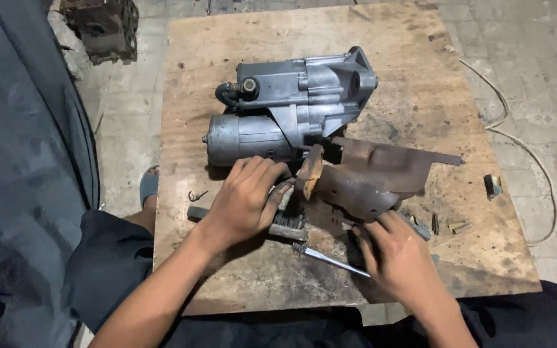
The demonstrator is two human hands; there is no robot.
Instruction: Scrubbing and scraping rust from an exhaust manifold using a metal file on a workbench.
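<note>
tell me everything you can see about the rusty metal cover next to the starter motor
The rusty metal cover is a brown, corroded sheet-metal piece with a rounded, bulging body and a flat flange that runs to a point on the right. It lies on the wooden board, just in front of the grey starter motor, against its lower edge. The left hand touches its left end with the fingertips, and the right hand reaches its lower edge.

You've got a wooden board [420, 77] as bench, loose bolts [456, 225] at right, white cable [530, 154] on concrete floor [536, 58], rusty engine part [101, 26] top left.
</note>
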